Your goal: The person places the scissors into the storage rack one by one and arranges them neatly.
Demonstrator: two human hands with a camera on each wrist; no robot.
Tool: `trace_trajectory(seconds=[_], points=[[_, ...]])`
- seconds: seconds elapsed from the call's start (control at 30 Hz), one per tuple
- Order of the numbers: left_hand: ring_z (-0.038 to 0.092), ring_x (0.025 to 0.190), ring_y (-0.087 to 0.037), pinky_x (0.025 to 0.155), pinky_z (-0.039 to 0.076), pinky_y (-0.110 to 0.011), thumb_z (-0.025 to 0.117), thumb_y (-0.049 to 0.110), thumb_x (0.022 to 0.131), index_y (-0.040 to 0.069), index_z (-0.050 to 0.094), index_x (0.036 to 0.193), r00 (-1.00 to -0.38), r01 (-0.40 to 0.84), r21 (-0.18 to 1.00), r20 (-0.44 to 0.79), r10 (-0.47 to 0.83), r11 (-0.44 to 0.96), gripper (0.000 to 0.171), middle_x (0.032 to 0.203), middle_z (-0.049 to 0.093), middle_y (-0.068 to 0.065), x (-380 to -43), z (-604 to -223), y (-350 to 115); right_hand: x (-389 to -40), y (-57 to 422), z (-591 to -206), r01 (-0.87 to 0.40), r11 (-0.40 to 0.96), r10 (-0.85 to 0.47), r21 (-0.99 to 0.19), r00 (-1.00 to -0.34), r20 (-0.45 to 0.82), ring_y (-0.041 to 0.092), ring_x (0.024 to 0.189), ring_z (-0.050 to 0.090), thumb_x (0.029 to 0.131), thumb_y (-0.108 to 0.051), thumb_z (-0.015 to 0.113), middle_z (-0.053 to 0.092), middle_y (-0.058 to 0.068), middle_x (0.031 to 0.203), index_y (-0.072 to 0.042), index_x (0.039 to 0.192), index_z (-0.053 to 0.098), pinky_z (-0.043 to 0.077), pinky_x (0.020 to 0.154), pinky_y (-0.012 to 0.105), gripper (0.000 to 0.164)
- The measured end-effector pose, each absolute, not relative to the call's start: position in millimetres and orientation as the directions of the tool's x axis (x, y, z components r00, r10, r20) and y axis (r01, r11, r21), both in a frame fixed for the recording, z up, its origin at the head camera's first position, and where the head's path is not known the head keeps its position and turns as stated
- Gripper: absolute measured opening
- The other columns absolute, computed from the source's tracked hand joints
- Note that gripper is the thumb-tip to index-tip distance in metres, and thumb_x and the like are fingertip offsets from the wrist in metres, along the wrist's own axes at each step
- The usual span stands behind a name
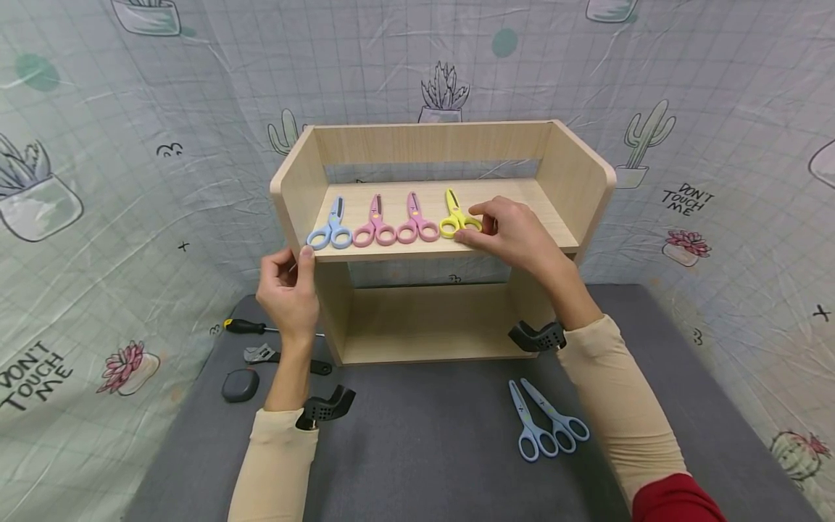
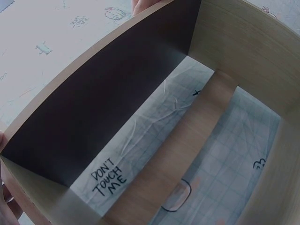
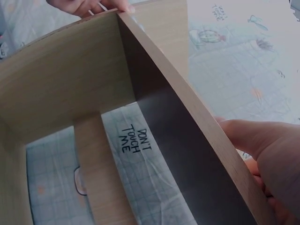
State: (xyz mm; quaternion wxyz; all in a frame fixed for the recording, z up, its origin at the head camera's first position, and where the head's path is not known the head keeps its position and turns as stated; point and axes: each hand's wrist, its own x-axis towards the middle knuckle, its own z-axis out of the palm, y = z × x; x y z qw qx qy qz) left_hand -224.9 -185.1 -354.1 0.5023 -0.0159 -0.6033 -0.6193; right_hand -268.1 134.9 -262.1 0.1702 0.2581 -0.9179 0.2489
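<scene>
A two-tier wooden shelf stands in front of me. Along its upper board lie blue scissors, two pink scissors and yellow scissors, blades toward the back. My right hand pinches the yellow scissors' right handle loop between thumb and fingers, at the board's front edge. My left hand grips the shelf's left front corner, thumb on the edge beside the blue scissors and fingers curled outside. Both wrist views mostly show the lower compartment, with the left thumb at the corner in the right wrist view.
Two larger blue-grey scissors lie on the grey table at front right. Left of the shelf are a screwdriver, an adjustable wrench and a dark rounded object. A printed cloth hangs behind.
</scene>
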Motion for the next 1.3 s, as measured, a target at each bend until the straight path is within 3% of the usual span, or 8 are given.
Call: trace_trajectory(seconds=[0.3, 0.63, 0.83, 1.3], points=[[0.072, 0.092, -0.013, 0.087, 0.058, -0.025, 0.075, 0.024, 0.089, 0.0, 0.067, 0.103, -0.488, 0.65, 0.721, 0.639, -0.594, 0.241, 0.029, 0.097, 0.068, 0.006, -225, -354, -185, -256, 137, -261, -0.533, 0.763, -0.356, -0.365, -0.819, 0.451, 0.025, 0.083, 0.054, 0.087, -0.043, 0.077, 0.058, 0.012, 0.098, -0.003, 0.131, 0.063, 0.041, 0.072, 0.035, 0.061], [0.07, 0.095, -0.012, 0.091, 0.058, -0.03, 0.074, 0.017, 0.09, -0.01, 0.063, 0.109, -0.514, 0.601, 0.762, 0.6, -0.613, 0.243, 0.034, 0.102, 0.068, -0.006, -227, -356, -185, -246, 144, -264, -0.572, 0.745, -0.362, -0.342, -0.778, 0.513, 0.028, 0.089, 0.057, 0.086, -0.037, 0.079, 0.057, 0.013, 0.108, -0.002, 0.131, 0.062, 0.046, 0.077, 0.038, 0.059], [0.07, 0.095, -0.012, 0.091, 0.057, -0.029, 0.073, 0.016, 0.09, -0.011, 0.063, 0.108, -0.514, 0.594, 0.766, 0.597, -0.615, 0.246, 0.033, 0.1, 0.067, -0.002, -227, -356, -185, -239, 148, -267, -0.603, 0.727, -0.362, -0.327, -0.742, 0.564, 0.027, 0.088, 0.057, 0.083, -0.033, 0.082, 0.056, 0.014, 0.107, -0.001, 0.129, 0.064, 0.046, 0.077, 0.038, 0.058], [0.071, 0.091, -0.012, 0.087, 0.057, -0.026, 0.075, 0.016, 0.089, 0.003, 0.066, 0.099, -0.503, 0.658, 0.728, 0.616, -0.606, 0.194, 0.019, 0.095, 0.067, 0.001, -228, -356, -186, -218, 156, -273, -0.642, 0.706, -0.367, -0.301, -0.694, 0.619, 0.024, 0.087, 0.055, 0.081, -0.029, 0.085, 0.056, 0.011, 0.102, -0.001, 0.124, 0.065, 0.045, 0.071, 0.034, 0.055]])
